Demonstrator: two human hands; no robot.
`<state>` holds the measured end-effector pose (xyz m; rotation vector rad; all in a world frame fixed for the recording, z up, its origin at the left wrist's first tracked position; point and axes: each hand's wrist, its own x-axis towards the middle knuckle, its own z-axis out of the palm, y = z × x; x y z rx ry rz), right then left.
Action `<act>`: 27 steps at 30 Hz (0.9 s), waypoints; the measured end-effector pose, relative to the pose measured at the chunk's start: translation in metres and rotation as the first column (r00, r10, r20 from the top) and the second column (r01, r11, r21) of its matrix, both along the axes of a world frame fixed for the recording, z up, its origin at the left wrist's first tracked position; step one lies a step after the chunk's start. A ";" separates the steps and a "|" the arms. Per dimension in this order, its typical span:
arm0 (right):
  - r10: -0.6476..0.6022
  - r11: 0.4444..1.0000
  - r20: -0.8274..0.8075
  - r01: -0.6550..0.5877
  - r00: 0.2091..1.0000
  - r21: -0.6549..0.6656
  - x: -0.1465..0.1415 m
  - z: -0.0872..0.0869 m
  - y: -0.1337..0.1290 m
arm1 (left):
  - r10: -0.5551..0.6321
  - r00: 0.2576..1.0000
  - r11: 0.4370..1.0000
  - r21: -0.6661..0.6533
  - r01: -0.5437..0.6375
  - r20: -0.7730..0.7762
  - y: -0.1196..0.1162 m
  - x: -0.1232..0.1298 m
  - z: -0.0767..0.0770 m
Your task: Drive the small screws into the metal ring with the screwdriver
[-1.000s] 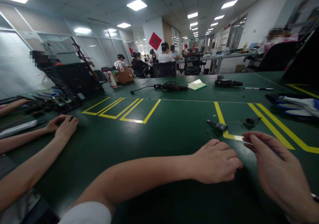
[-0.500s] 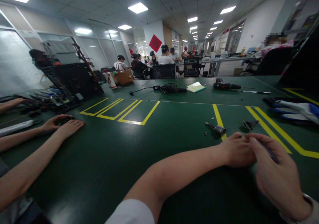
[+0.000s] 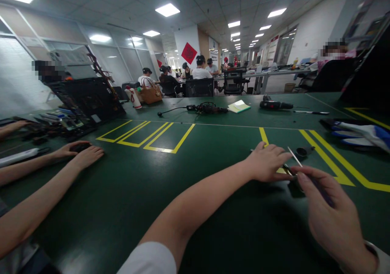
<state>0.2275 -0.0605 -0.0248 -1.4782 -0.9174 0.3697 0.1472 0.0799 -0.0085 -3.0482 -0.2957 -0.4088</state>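
My right hand [image 3: 332,213] is closed around a thin screwdriver [image 3: 323,190], whose bright slender shaft points up and left past my left fingers. Opposite it, my left hand [image 3: 268,163] has its fingers bent over and its thumb below, around a small dark, shiny metal part [image 3: 286,169]. Most of that part is hidden. The tip of a metal shaft [image 3: 252,150] peeks out behind my left hand, which covers the rest of it. Just beyond both hands a round metal cup-like piece [image 3: 303,151] lies on the green table.
Yellow tape [image 3: 341,164] marks the green table. Blue and white gloves [image 3: 361,133] lie at right, a power drill [image 3: 276,104] and a pen [image 3: 311,112] farther back. A corded tool [image 3: 210,108] and a notepad [image 3: 239,106] lie mid-table. A co-worker's hands [image 3: 82,154] are at left.
My left hand has moved left and slightly away, now over the metal piece with the shaft, its fingers more spread. The screwdriver shaft shows more clearly; my right hand has shifted slightly left.
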 end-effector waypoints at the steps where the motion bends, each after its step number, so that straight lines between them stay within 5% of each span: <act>1: 0.029 0.999 0.025 -0.028 0.999 -0.014 0.000 0.000 -0.001 | 0.026 0.999 1.000 0.002 -0.026 -0.022 0.007 -0.001 -0.001; 9: 0.160 0.982 0.140 -0.144 0.977 -0.119 0.001 -0.004 -0.004 | 0.101 0.987 0.991 -0.070 -0.111 -0.125 0.025 0.003 -0.021; 15: 0.175 0.972 0.127 -0.151 0.976 -0.180 0.000 -0.003 -0.005 | 0.110 0.983 0.977 -0.167 -0.134 -0.147 0.019 -0.006 -0.018; 27: 0.289 0.937 0.144 -0.248 0.947 -0.246 0.001 -0.011 -0.005 | 0.102 0.973 0.952 -0.264 -0.156 -0.205 -0.062 -0.103 -0.004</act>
